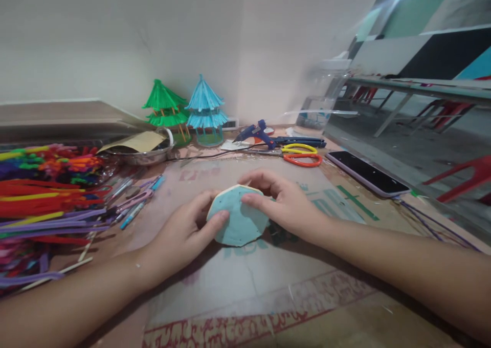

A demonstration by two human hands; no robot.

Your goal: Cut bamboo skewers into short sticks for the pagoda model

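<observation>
The table [245, 286] is covered with flattened cardboard, printed bits showing through. Biggest thing on it is the heap of pipe cleaners [42, 194] along the left side, red, purple, orange, green all mixed. Back by the wall sit two little pagoda models, a green one [164, 107] and a blue one [206, 110], side by side, with a metal bowl [143, 153] just left of them holding a brown paper scrap. A phone [366, 173] lies face up to the right, and a blue glue gun [258, 132] plus orange and yellow scissors [301, 154] sit behind the hands.

Dead centre, the person holds a light blue polygon piece [238, 217], tilted up off the table. The left hand [184, 235] pinches its lower left edge with the thumb on the face, and the right hand [284, 202] grips the top right edge, fingers curled over it.
</observation>
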